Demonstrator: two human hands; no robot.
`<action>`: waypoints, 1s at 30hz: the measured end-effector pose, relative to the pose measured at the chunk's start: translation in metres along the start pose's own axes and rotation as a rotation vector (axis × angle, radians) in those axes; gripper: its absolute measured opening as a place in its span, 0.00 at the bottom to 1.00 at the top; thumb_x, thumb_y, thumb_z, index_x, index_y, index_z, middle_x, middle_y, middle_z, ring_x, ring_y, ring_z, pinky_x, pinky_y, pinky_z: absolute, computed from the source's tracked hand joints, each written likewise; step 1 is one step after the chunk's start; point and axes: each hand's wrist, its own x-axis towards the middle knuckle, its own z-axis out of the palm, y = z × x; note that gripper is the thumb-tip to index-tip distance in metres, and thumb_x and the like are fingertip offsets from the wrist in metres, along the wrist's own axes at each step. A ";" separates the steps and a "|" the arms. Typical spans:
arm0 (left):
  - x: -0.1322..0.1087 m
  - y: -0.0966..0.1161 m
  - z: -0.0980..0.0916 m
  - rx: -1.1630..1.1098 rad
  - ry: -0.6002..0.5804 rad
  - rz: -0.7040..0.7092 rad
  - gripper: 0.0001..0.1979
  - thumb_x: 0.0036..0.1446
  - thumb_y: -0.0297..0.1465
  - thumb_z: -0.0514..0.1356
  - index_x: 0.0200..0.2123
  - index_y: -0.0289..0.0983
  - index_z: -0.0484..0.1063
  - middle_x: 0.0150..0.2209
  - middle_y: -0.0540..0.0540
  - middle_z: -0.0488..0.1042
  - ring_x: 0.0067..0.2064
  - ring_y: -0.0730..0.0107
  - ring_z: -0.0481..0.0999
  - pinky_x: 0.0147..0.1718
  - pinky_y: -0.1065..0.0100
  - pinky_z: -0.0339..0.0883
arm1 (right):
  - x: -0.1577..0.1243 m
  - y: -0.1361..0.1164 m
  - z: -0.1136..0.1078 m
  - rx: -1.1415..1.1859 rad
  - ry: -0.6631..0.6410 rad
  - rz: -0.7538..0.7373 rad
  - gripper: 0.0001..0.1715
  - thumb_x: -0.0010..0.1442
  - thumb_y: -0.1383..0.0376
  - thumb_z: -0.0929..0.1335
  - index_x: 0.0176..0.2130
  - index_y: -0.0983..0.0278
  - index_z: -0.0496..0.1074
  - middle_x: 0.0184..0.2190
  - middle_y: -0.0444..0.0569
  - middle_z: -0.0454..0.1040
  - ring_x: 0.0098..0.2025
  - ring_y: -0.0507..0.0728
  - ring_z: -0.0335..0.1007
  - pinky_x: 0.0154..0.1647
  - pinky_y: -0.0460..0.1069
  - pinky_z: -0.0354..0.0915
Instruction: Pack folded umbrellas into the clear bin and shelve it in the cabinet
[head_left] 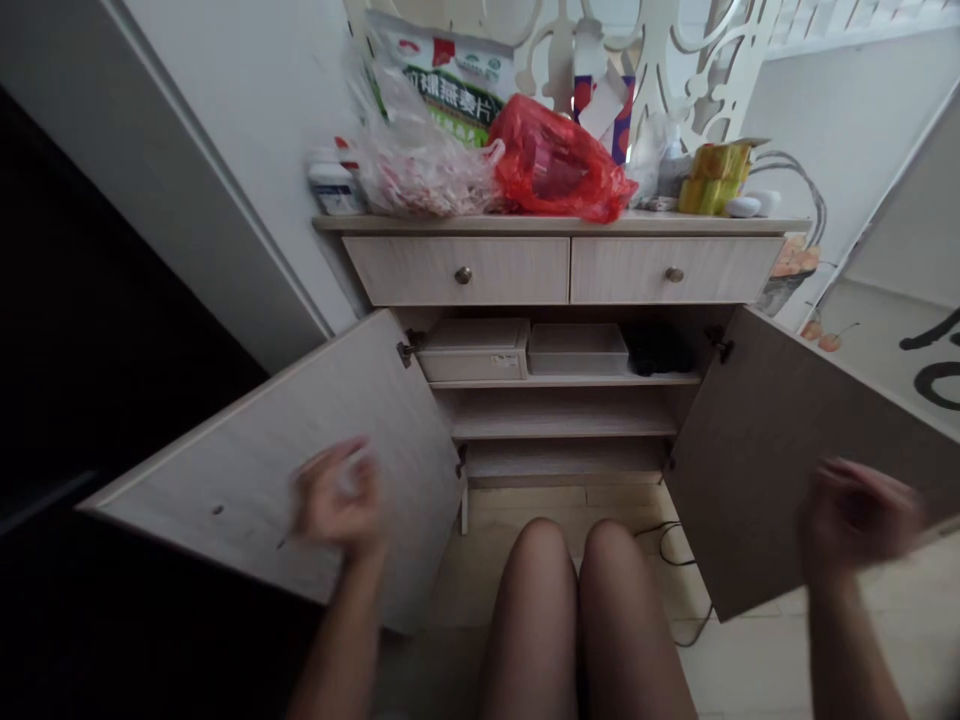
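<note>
The left grip (337,497), too blurred to read its closure, meets a small white thing (352,472).

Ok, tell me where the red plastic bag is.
In the head view, the red plastic bag sits on the cabinet top, just right of a clear plastic bag, above the two drawers.

Both bare forearms rise from the bottom of the view on either side of the bent knees (574,570), the left hand (337,497) blurred with its fingers curled inward, and the right hand (856,520) raised further out, also blurred and loosely curled.
</note>
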 end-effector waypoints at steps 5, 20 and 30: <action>-0.011 0.044 0.177 -0.095 -0.857 0.142 0.08 0.63 0.32 0.58 0.40 0.36 0.77 0.41 0.40 0.80 0.46 0.59 0.77 0.47 0.57 0.69 | 0.025 -0.008 0.164 -0.037 -0.439 -0.142 0.15 0.70 0.61 0.62 0.48 0.65 0.74 0.46 0.54 0.77 0.45 0.56 0.74 0.43 0.47 0.67; -0.039 0.041 0.302 0.106 -1.375 0.284 0.13 0.62 0.23 0.53 0.39 0.35 0.78 0.39 0.39 0.78 0.44 0.61 0.75 0.46 0.62 0.65 | 0.047 0.036 0.287 -0.370 -0.971 -0.175 0.16 0.72 0.68 0.59 0.48 0.69 0.74 0.41 0.53 0.75 0.38 0.52 0.68 0.34 0.44 0.58; -0.035 0.073 0.135 -0.292 -1.008 0.435 0.11 0.68 0.29 0.51 0.36 0.36 0.73 0.33 0.43 0.75 0.38 0.62 0.73 0.39 0.62 0.65 | -0.011 0.010 0.135 -0.102 -0.711 -0.363 0.15 0.71 0.66 0.59 0.41 0.62 0.74 0.35 0.51 0.75 0.37 0.54 0.71 0.36 0.45 0.63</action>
